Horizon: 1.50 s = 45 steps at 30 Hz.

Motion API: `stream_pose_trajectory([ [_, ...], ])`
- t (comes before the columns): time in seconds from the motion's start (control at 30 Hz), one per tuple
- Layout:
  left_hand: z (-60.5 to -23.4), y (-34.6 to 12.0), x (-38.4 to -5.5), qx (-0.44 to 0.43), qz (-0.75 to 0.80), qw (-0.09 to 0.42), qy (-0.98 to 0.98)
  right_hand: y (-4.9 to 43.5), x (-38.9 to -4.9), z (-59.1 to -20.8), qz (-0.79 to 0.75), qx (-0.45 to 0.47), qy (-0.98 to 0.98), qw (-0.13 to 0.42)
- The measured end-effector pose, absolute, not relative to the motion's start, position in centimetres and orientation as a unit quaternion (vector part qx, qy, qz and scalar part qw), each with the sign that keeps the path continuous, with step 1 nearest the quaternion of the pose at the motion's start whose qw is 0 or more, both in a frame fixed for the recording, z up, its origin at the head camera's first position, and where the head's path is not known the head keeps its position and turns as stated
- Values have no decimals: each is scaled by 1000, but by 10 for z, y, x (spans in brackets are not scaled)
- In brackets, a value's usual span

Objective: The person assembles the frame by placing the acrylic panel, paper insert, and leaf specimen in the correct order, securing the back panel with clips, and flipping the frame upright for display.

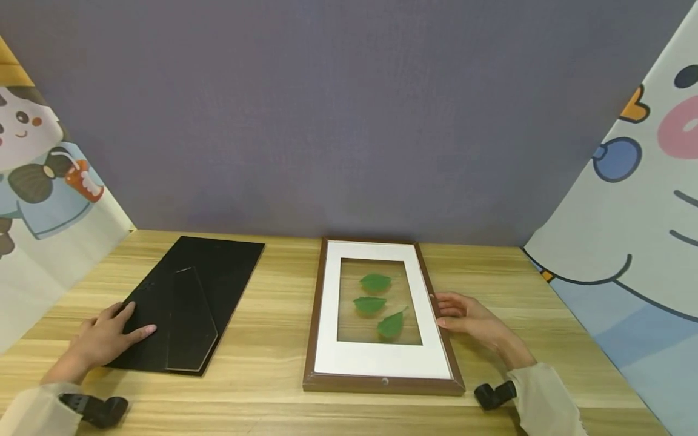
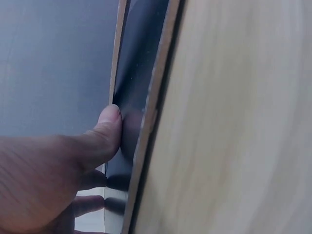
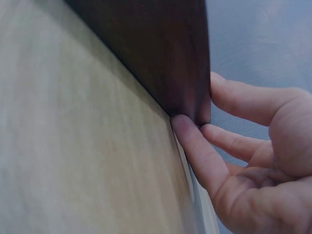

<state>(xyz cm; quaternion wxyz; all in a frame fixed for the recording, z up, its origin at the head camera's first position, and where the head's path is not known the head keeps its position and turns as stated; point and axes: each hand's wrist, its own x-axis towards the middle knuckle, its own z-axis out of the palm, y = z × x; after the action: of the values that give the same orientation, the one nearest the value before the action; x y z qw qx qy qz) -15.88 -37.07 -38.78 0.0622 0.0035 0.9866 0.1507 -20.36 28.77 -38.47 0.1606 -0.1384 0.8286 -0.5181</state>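
Beneath the left hand (image 1: 100, 342) and the right hand (image 1: 471, 318) runs the wood-grain tabletop (image 1: 283, 339), carrying everything in play. Just left of the right hand lies the frame (image 1: 349, 384), brown-rimmed and flat on the wood; that hand's bent fingers meet its right side in what looks like a light pinch. Under the left hand and reaching away from it is the black panel (image 1: 223, 260), also flat, well apart from the frame. This hand grasps nothing: its fingers rest on the panel's left edge, the thumb stretched toward the stand (image 1: 191, 321), which lies folded against the panel to the hand's right. Farther left of the right hand, inside the rim, sits the white mount (image 1: 376, 360) — and in its window are three leaves (image 1: 369, 304), set apart from one another.

The step in hand looks like positioning or steadying the two pieces, with frame and panel not joined. Shifting the panel would call for the left hand to get its fingers under that edge for a firmer hold; the right hand would best keep the frame level — a tilt or bump could slide the leaves, if they lie loose.
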Motion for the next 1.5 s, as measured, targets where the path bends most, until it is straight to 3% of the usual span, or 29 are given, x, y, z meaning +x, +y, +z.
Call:
stream_pose_trajectory([
  [0.93,-392,-331,-152,5,158,36,987,284,-202,-384,-520,-136,827,164],
  [1.5,-385,-284,-151,13,169,28,985,284,-204,-382,-526,-149,819,174],
])
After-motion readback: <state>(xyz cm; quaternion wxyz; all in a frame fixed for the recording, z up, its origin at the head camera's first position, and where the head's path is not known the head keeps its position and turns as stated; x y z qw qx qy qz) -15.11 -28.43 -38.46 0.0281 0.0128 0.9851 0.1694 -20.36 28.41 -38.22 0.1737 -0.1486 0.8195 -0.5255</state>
